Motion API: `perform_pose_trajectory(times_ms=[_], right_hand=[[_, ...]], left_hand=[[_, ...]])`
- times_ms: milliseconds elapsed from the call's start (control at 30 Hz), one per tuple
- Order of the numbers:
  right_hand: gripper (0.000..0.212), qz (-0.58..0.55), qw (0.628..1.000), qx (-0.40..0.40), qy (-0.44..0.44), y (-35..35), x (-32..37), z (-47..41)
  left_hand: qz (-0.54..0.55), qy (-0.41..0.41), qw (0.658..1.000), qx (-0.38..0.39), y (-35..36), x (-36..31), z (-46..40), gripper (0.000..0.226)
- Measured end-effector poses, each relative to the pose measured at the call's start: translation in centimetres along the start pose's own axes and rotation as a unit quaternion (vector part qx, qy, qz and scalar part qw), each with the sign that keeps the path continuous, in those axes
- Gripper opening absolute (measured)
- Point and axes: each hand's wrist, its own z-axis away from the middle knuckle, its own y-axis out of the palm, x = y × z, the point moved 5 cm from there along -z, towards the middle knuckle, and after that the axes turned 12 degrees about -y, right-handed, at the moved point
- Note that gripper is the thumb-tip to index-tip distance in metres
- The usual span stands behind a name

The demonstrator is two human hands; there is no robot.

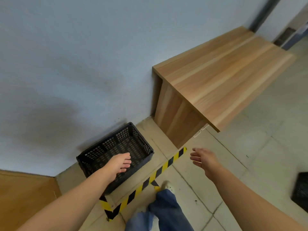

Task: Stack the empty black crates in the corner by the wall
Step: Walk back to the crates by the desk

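Note:
An empty black perforated crate (133, 144) sits on the floor against the pale wall, in the corner zone marked by yellow-and-black tape (158, 172). My left hand (119, 164) hovers over the crate's open top, fingers loosely apart and holding nothing. My right hand (204, 159) is out to the right above the floor tiles, open and empty. A second black crate (300, 190) shows partly at the right edge of the view, on the floor.
A wooden desk (216, 72) stands against the wall just right of the crate. A brown wooden panel (21, 197) is at the lower left. My legs in blue jeans and a white shoe (168, 185) are below, near the tape.

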Motion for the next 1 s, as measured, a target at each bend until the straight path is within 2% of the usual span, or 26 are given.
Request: perform_pose_trajectory(times_ms=[200, 367, 500, 767, 1000], right_hand=[[0.017, -0.061, 0.994, -0.089, 0.015, -8.3, -5.6, 5.3], [0.019, -0.126, 0.979, -0.143, 0.067, -16.9, -10.1, 9.9], [0.017, -0.19, 0.955, -0.208, 0.089, -24.2, -14.1, 13.9], [0.02, -0.267, 0.904, -0.32, 0.097, -40.5, -24.5, 22.5], [0.023, -0.326, 0.852, -0.396, 0.106, -53.4, -33.6, 29.5]], left_hand=[[-0.094, 0.02, 0.994, 0.051, 6.6, -0.2, 1.8, 0.034], [-0.155, 0.04, 0.98, 0.115, 16.3, -0.1, 4.5, 0.02], [-0.225, 0.04, 0.961, 0.155, 25.0, 1.6, 7.1, 0.029], [-0.303, 0.057, 0.935, 0.175, 42.1, 9.3, 11.9, 0.021], [-0.279, 0.02, 0.927, 0.252, 56.4, 18.6, 16.4, 0.031]])
